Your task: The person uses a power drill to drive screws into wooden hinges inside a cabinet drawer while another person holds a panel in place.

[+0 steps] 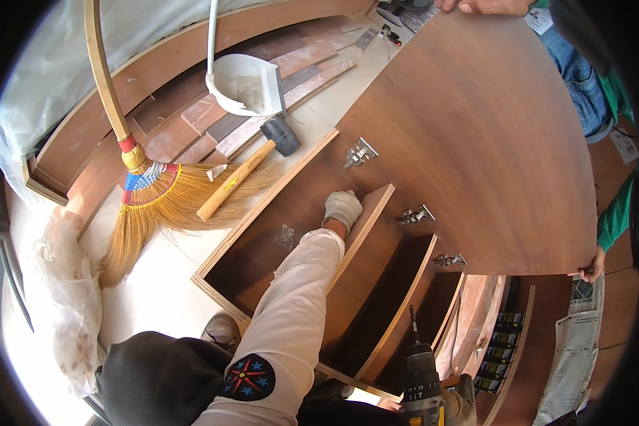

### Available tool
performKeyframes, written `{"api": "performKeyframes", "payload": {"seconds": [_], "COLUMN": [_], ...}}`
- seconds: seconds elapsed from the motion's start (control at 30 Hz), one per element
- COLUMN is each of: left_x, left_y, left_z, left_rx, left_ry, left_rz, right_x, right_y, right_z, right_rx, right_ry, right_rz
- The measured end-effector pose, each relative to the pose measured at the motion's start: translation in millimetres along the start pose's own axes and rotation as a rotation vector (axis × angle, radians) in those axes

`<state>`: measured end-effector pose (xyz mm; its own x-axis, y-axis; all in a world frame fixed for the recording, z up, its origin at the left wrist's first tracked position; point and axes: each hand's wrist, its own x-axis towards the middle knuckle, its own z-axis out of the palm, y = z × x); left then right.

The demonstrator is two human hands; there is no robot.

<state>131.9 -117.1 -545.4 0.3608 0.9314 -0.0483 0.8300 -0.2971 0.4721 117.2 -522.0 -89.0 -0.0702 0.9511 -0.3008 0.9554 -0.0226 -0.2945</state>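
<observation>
My left hand, in a pale knitted glove, is closed inside a brown wooden cabinet, beside the end of a shelf. Its fingertips are turned away, so anything in them is hidden. At the lower edge my right hand, gloved too and partly hidden, grips a black and yellow cordless drill with its bit pointing up. A large brown door panel lies against the cabinet's far side, where metal hinges show. A co-worker's hands hold that panel at its top and right edges.
Left of the cabinet lie a straw broom and a rubber mallet across its bristles. A white dustpan stands near wooden strips. Plastic sheeting is at left. Small boxes and newspaper are at lower right.
</observation>
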Motion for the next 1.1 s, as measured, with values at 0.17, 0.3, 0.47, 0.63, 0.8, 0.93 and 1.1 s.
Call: {"api": "performKeyframes", "payload": {"seconds": [0.17,0.3,0.47,0.63,0.8,0.93,1.1], "left_x": [-9.7,-4.4,-60.5,-169.9,-225.3,-226.1,-225.7], "left_y": [12.6,9.3,60.6,158.0,164.1,154.2,158.5], "left_z": [-19.1,-66.6,-159.9,-177.0,-146.7,-133.9,-133.5], "left_rx": [-0.032,-0.357,-1.832,-2.227,-2.575,-2.55,-2.502], "left_ry": [-0.013,0.098,-0.05,-0.597,-0.626,-0.557,-0.506], "left_rz": [0.003,-0.163,-0.524,-0.475,-0.683,-0.777,-0.592], "right_x": [-12.5,3.8,6.6,28.8,22.4,24.2,24.9], "right_y": [-9.7,-7.0,56.2,77.9,90.9,93.7,91.1], "right_z": [19.2,18.1,31.5,34.5,44.2,54.4,45.9], "right_rx": [-0.187,0.009,-0.188,-0.272,-0.263,-0.303,-0.251], "right_ry": [0.164,0.212,0.009,0.087,-0.01,-0.086,0.003], "right_rz": [-0.106,-0.003,0.006,0.066,0.175,0.151,0.13]}}
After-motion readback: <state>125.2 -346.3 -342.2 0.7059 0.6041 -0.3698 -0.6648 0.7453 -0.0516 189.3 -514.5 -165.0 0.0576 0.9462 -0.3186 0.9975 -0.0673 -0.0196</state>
